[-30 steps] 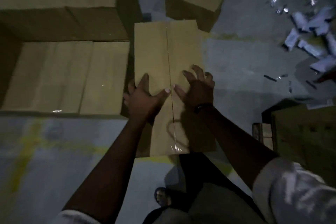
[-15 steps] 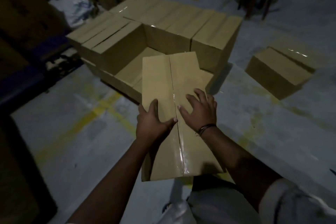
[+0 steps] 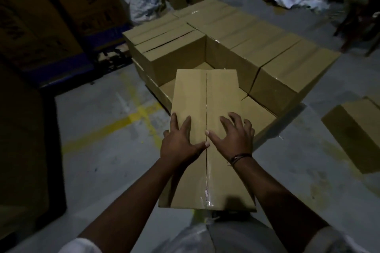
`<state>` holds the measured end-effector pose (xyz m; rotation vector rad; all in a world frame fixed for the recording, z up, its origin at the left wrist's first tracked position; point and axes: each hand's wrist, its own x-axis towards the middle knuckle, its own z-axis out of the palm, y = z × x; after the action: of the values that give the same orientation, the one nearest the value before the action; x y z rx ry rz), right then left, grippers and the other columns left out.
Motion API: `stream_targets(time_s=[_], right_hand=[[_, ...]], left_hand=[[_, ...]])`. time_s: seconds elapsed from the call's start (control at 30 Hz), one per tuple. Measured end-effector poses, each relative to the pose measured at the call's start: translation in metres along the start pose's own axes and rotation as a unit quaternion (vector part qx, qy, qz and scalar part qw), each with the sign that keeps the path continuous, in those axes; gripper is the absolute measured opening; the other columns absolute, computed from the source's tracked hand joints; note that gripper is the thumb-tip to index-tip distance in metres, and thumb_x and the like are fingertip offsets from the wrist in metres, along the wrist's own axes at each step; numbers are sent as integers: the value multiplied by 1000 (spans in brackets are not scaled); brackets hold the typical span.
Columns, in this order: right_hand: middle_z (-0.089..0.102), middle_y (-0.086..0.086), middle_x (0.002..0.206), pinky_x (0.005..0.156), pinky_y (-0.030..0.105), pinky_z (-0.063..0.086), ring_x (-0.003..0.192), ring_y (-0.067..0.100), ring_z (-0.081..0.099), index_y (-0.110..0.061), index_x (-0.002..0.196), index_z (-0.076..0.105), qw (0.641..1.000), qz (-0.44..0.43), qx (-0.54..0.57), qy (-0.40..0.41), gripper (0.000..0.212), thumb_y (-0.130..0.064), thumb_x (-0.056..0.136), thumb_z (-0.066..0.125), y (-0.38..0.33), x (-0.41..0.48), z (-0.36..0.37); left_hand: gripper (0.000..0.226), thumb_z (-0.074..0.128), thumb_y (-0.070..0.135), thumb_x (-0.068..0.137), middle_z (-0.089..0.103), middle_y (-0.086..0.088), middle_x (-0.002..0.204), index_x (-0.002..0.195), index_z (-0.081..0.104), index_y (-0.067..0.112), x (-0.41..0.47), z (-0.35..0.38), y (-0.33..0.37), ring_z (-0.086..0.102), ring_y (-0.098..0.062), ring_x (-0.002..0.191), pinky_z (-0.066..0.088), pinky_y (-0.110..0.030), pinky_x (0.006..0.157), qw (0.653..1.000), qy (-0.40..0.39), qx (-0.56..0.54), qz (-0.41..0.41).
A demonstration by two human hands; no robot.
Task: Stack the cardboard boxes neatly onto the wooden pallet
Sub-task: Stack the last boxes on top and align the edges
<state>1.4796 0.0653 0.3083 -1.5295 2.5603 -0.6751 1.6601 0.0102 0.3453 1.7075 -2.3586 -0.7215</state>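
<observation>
Head view, dim light. Long cardboard box (image 3: pixel 205 113) lies lengthwise in front of the person, taped seam running down the middle of its top. Left hand (image 3: pixel 181 141) is flat on the top near the box's left edge, fingers spread, thumb reaching toward the seam. Right hand (image 3: pixel 234 137) is flat on the other side of the seam, fingers splayed, wristband (image 3: pixel 239 157) on the wrist. The box's far end reaches the low corner of the stacked boxes (image 3: pixel 271 53); whether it rests there, cannot tell. Another box (image 3: pixel 357 131) sits apart on the floor (image 3: pixel 98 150) to the right.
</observation>
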Motion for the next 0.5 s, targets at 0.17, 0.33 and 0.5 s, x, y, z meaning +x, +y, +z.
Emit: stream_targets(time_s=[0.17,0.33,0.5], right_hand=[[35,-5,153,102,49,36,133,33,31,-35,132,59,1000,-10,6,-8,71,-79,77,56,9,41,0],[34,-4,153,100,49,37,133,34,31,-35,132,59,999,-27,-9,-15,69,-78,78,54,0,79,23],[37,-4,150,100,48,40,132,33,35,-34,129,62,1000,-1,0,-1,68,-77,77,56,-25,125,52]], left_hand=[[114,60,90,63,-15,10,167,157,17,41,36,-4,16,30,-43,143,44,-51,106,1000,11,18,-2],[116,63,89,62,-16,11,167,158,16,42,78,-8,6,29,-43,144,43,-52,107,1000,-7,13,-18],[115,61,90,62,-14,8,168,157,18,42,140,-26,-15,30,-42,144,43,-49,107,999,-21,32,4]])
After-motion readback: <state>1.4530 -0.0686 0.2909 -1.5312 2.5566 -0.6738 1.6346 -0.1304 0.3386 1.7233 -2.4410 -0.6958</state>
